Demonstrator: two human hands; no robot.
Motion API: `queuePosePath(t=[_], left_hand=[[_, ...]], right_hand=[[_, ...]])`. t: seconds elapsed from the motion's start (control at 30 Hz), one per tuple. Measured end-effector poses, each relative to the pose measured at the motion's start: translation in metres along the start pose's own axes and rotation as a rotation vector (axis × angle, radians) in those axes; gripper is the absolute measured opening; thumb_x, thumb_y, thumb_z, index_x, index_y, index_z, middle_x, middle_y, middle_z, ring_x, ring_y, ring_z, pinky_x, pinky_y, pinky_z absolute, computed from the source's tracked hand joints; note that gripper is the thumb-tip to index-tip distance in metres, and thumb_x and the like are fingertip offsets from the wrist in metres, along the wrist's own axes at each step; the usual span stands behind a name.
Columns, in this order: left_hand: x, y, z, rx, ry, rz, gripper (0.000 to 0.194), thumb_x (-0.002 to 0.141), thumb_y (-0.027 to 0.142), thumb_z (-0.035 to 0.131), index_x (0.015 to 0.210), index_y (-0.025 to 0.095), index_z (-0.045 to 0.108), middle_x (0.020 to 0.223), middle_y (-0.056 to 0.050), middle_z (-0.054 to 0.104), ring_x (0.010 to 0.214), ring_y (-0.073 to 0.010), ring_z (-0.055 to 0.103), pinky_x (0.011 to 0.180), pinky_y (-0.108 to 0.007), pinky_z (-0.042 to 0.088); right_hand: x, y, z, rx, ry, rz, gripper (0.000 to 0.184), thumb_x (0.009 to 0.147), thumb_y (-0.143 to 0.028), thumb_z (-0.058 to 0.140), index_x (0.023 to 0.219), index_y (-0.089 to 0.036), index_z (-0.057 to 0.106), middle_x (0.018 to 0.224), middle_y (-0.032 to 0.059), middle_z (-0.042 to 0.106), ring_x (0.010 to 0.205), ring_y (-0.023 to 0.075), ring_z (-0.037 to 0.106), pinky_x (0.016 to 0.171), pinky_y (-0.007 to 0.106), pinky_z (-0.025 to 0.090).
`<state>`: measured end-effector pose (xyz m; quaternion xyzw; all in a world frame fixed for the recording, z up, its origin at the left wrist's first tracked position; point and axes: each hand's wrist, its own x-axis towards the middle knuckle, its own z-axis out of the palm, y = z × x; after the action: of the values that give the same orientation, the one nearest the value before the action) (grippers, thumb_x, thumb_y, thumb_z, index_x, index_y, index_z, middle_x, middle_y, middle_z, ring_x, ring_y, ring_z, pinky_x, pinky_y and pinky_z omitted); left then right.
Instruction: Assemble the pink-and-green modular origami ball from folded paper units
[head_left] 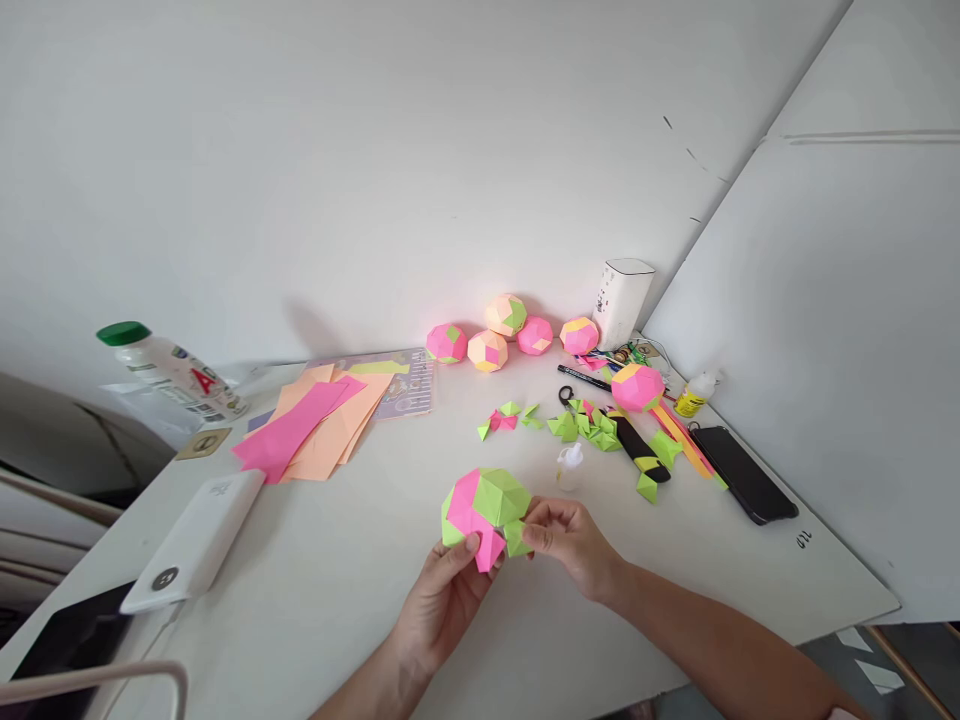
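Note:
A partly built folded-paper ball (480,505) in pink and green is held above the front middle of the table. My left hand (442,590) is closed on its lower left, thumb at the pink piece. With thumb and fingers my right hand (574,540) pinches a small green folded piece (516,538) at the ball's lower right edge; whether that piece is joined to the ball I cannot tell. Just beyond my right hand stands a small white glue bottle (570,466). Loose green folded pieces (589,427) lie in a heap behind it.
Finished paper balls (489,350) sit along the wall. At left are pink and peach paper sheets (322,425), a white power bank (196,540) and a green-capped bottle (176,370). On the right lie a black phone (742,473) and a yellow-labelled bottle (696,393).

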<state>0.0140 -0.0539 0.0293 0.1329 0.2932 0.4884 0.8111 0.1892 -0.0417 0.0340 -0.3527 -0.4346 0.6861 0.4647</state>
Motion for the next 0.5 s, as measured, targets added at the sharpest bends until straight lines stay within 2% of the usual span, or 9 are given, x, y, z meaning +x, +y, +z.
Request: queuePosePath(t=[0.2, 0.37, 0.5], left_hand=[[0.0005, 0.0016, 0.0009, 0.076, -0.038, 0.033, 0.015, 0.072, 0.020, 0.074, 0.085, 0.012, 0.073, 0.088, -0.007, 0.073, 0.084, -0.0183, 0.065, 0.081, -0.027, 0.052], [0.0009, 0.0017, 0.0014, 0.124, -0.071, 0.057, 0.012, 0.073, 0.021, 0.073, 0.082, 0.014, 0.073, 0.084, -0.007, 0.073, 0.085, -0.0208, 0.065, 0.085, -0.032, 0.050], [0.0011, 0.0022, 0.0027, 0.160, -0.087, 0.070, 0.020, 0.073, 0.022, 0.073, 0.092, 0.016, 0.072, 0.092, -0.008, 0.073, 0.095, -0.0243, 0.064, 0.090, -0.036, 0.047]], right_hand=[[-0.0001, 0.0010, 0.0002, 0.050, 0.018, 0.051, 0.022, 0.070, -0.031, 0.076, 0.060, -0.016, 0.064, 0.063, -0.0009, 0.056, 0.058, 0.0115, 0.051, 0.051, 0.026, 0.043], [0.0008, -0.0002, 0.0006, 0.068, 0.044, 0.098, 0.026, 0.068, -0.033, 0.078, 0.058, -0.015, 0.062, 0.058, -0.0020, 0.054, 0.054, 0.0105, 0.049, 0.050, 0.026, 0.042], [0.0005, -0.0015, 0.0010, 0.072, 0.050, 0.119, 0.027, 0.066, -0.034, 0.079, 0.057, -0.015, 0.061, 0.058, -0.0022, 0.053, 0.054, 0.0105, 0.048, 0.050, 0.025, 0.042]])
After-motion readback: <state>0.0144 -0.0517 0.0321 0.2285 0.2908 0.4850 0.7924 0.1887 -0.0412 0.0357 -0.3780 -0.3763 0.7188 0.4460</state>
